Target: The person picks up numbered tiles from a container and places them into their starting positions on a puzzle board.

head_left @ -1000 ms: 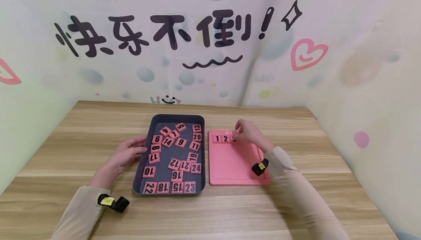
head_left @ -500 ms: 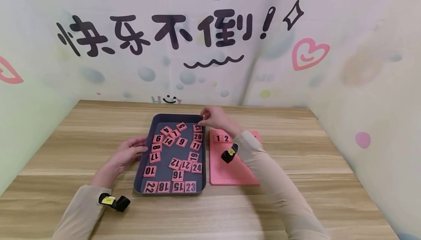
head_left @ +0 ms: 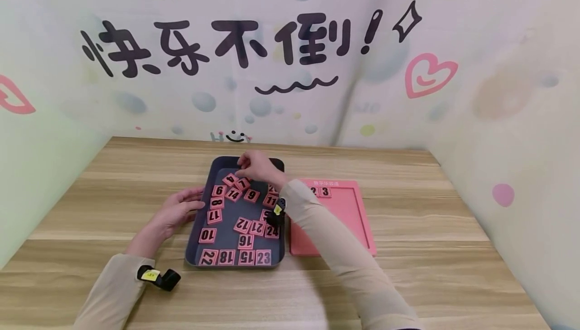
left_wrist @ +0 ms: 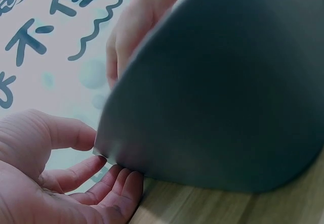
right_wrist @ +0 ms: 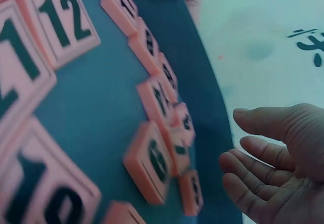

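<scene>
A dark grey tray (head_left: 226, 237) full of loose pink number tiles lies on the table. My left hand (head_left: 177, 210) grips its left wall; in the left wrist view, thumb and fingers (left_wrist: 126, 188) meet at the tray's edge. Over the tray's far end hovers my right hand (head_left: 259, 165), close to tile 4 (head_left: 230, 178) and tile 7 (head_left: 243, 184). Nothing shows between its parted thumb and fingers (right_wrist: 248, 181) in the right wrist view. To the right sits a pink board (head_left: 349, 217) with tile 3 (head_left: 325, 192) in its top row; tile 2 (head_left: 314, 191) is partly behind the right sleeve.
The tray stands just left of the board on a wooden table (head_left: 430, 249). A printed wall cloth (head_left: 290, 113) rises behind the table's far edge. Black wrist cameras sit on both sleeves, and the right forearm (head_left: 335, 234) crosses above the board.
My right hand has left tile 3 on the board and swung left, past the tray's far right corner, to above its far tiles. My left hand keeps its place on the tray.
</scene>
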`<state>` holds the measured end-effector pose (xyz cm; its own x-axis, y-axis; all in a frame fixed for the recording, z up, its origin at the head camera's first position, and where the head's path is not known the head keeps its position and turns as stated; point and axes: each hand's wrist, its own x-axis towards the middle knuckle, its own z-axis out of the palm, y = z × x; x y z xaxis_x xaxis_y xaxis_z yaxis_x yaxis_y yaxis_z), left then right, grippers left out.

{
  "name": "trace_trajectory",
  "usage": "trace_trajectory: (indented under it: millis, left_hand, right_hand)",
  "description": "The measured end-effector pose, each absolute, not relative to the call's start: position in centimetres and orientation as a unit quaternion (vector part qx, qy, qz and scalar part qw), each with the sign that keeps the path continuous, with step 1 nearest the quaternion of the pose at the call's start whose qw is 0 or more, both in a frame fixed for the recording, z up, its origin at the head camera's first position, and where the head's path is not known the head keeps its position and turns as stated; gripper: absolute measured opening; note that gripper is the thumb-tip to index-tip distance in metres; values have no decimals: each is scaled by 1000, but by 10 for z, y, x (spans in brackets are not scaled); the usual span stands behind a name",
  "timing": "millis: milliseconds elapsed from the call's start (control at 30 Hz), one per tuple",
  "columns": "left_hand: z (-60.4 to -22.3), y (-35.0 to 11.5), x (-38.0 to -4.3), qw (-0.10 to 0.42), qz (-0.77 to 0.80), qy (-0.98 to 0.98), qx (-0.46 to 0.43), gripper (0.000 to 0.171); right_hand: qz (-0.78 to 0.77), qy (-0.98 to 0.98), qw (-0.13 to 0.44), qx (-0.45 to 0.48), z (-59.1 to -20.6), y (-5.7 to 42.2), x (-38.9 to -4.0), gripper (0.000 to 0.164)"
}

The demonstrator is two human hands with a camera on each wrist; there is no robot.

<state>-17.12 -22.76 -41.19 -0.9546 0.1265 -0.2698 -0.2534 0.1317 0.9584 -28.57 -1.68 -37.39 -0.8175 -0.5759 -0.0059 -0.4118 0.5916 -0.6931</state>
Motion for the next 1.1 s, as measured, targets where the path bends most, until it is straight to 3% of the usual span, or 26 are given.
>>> trace_trajectory:
  millis: [600,1100]
  left_hand:
    - [-412,-226,-171,146,655,740,-51,55]
    - [-411,-226,-171,143,653,742,-54,55]
  right_hand:
    - [-314,916,113,-222,-402,-53,-281,28]
    - [-275,930,126,-209,-396,-54,-280,29]
